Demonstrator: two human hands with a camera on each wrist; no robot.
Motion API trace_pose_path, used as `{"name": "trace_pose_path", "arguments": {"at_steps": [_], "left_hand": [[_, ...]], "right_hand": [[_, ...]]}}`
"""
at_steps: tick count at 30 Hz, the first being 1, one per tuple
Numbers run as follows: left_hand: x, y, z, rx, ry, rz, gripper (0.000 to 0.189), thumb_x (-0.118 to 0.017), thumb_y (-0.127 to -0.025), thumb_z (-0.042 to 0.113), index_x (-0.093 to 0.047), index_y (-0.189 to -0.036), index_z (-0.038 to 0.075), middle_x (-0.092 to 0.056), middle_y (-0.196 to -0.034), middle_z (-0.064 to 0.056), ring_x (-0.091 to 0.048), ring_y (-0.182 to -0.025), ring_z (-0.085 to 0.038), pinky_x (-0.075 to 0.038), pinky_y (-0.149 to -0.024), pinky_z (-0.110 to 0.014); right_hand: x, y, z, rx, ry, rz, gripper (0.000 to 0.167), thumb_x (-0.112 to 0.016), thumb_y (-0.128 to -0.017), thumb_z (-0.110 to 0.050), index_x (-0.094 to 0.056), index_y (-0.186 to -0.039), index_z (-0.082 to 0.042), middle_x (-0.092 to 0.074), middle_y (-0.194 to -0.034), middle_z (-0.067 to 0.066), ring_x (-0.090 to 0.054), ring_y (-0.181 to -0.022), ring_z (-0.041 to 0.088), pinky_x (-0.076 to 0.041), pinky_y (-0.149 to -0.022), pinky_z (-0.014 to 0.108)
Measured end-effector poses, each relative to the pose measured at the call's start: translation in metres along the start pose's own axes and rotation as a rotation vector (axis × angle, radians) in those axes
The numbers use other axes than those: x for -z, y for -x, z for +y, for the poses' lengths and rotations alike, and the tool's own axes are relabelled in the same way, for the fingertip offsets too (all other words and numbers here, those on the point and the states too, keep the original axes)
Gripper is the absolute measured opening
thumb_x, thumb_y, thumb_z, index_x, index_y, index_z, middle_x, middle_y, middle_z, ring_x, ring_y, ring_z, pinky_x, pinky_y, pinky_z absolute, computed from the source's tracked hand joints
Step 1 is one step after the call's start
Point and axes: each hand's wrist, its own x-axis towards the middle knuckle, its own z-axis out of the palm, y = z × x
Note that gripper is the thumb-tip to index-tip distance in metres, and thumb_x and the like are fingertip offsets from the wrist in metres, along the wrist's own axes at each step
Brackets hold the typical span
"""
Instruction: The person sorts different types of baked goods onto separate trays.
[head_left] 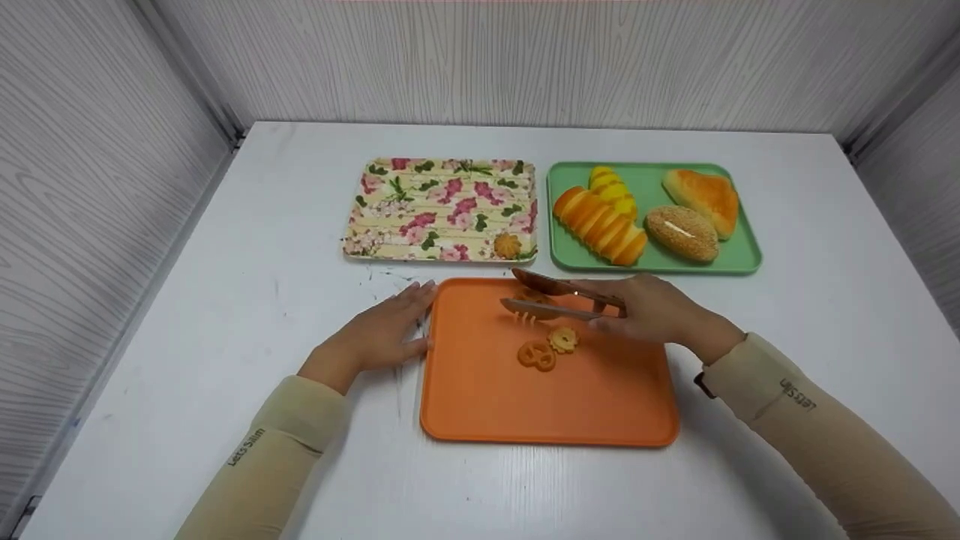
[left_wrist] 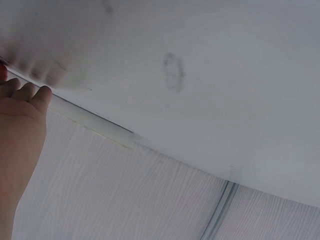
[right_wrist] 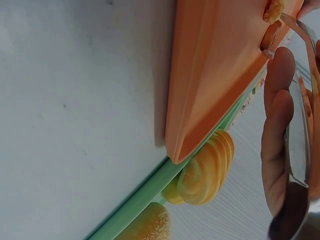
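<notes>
Left hand [head_left: 379,328], grip released, fingertips at the edge of the orange tray [head_left: 480,405]; on it, pretzel cookie [head_left: 537,355] and flower-shaped cookie [head_left: 563,340] look light, stiff, maybe brittle, best pinched gently across their rims; metal tongs [head_left: 556,287] above, grasped in the grip of the right hand [head_left: 654,307]!

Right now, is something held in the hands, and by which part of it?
The right hand holds the tongs by the handle end; the left hand only touches the orange tray.
</notes>
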Motion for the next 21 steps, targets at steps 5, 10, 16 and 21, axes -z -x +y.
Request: {"name": "trace_pose_path", "arguments": {"at_steps": [5,10,16,21], "left_hand": [[0.001,0.000,0.001,-0.010,0.002,0.003,0.076,-0.044,-0.097,0.048,-0.008,-0.154,0.012,-0.009,-0.159,-0.004,-0.006,-0.144,-0.022,-0.016,-0.113,-0.044],[0.002,0.000,0.001,-0.023,0.000,0.012,0.076,-0.044,-0.097,0.048,-0.008,-0.154,0.011,-0.010,-0.158,-0.005,-0.007,-0.144,-0.023,-0.016,-0.113,-0.043],[0.001,0.000,0.000,-0.029,0.003,0.016,0.076,-0.044,-0.097,0.047,-0.009,-0.154,0.011,-0.010,-0.158,-0.004,-0.007,-0.144,-0.023,-0.016,-0.114,-0.043],[0.000,0.000,0.000,-0.013,0.003,0.008,0.077,-0.045,-0.097,0.047,-0.008,-0.154,0.012,-0.010,-0.158,-0.005,-0.007,-0.144,-0.023,-0.016,-0.113,-0.044]], "right_hand": [[0.001,0.001,0.001,-0.005,0.019,0.008,0.059,-0.066,-0.090,-0.023,-0.044,-0.144,-0.030,-0.064,-0.080,-0.005,-0.051,-0.061,0.011,-0.043,-0.056,0.030],[0.002,0.001,0.001,-0.022,0.029,0.002,0.056,-0.064,-0.092,-0.027,-0.045,-0.144,-0.028,-0.056,-0.066,-0.005,-0.044,-0.055,0.013,-0.038,-0.053,0.031],[0.007,-0.003,-0.001,-0.036,-0.004,0.024,0.056,-0.065,-0.092,-0.025,-0.045,-0.144,-0.026,-0.064,-0.084,-0.004,-0.048,-0.060,0.013,-0.041,-0.057,0.032],[0.013,-0.013,-0.004,-0.035,-0.045,0.064,0.056,-0.067,-0.091,-0.024,-0.046,-0.143,-0.024,-0.064,-0.085,-0.001,-0.049,-0.056,0.013,-0.043,-0.055,0.033]]}}
